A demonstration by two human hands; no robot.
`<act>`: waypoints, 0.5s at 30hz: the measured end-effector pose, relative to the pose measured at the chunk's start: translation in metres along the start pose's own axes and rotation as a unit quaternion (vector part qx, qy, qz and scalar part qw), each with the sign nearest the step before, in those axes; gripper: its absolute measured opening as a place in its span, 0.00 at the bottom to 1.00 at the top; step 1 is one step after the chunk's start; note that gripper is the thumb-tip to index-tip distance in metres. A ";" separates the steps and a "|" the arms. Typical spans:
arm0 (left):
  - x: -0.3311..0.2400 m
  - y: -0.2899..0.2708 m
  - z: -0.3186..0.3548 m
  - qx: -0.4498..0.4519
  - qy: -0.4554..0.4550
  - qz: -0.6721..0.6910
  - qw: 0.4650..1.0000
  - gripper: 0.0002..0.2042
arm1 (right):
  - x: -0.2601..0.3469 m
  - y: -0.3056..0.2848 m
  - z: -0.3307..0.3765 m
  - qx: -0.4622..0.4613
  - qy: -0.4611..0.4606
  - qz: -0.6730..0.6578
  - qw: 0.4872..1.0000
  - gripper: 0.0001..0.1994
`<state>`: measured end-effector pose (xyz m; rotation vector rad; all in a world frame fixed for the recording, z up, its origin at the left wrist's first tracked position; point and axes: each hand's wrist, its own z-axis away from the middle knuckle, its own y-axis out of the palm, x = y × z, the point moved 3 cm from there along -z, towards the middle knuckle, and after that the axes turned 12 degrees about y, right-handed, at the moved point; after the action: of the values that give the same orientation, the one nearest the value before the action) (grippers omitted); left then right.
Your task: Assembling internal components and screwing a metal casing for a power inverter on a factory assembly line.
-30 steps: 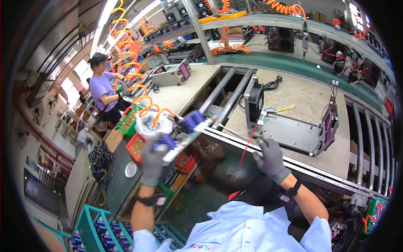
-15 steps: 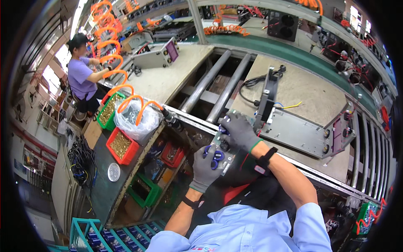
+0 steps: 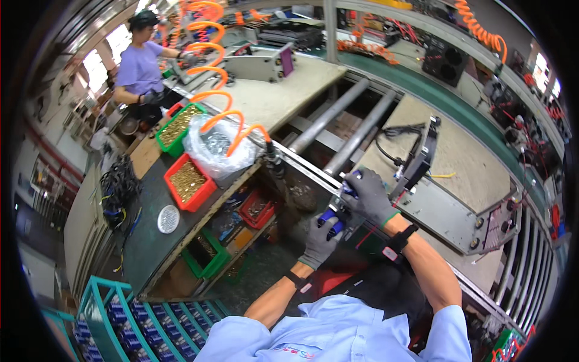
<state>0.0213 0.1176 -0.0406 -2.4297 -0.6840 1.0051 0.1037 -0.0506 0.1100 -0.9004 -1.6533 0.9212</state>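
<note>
Hands, apparently gripping one blue tool

Head camera looks steeply down, close over the workbench.

Packaging first: a clear plastic bag sits bunched on the dark counter, glinting with small metal parts inside, an orange coiled hose lying across its top. Just left of it, touching its lower edge, a red open bin of brass-coloured pieces; behind that, a green bin with the same kind of fill. Down at the lower left, teal crates hold rows of dark blue packs with pale patches, too small to make out. On the far bench, a grey unit shows a magenta-purple end panel, a small upright rectangle, possibly a label or faceplate. No lit screens show.
</note>
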 end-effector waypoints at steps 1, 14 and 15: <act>-0.008 -0.015 -0.001 -0.005 0.003 -0.015 1.000 0.22 | 0.008 -0.007 0.003 0.000 0.005 -0.005 1.000 0.25; -0.047 -0.313 -0.004 -0.381 -0.107 -0.099 0.913 0.19 | 0.041 -0.063 0.120 0.096 0.191 -0.776 0.594 0.32; -0.030 -0.348 -0.001 -0.397 -0.120 -0.146 0.898 0.22 | 0.032 -0.062 0.125 0.100 0.219 -0.800 0.550 0.32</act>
<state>-0.0938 0.3747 0.1662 -2.7172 -1.7818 1.0363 -0.0319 -0.0675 0.1518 0.6697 -1.1425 -0.4405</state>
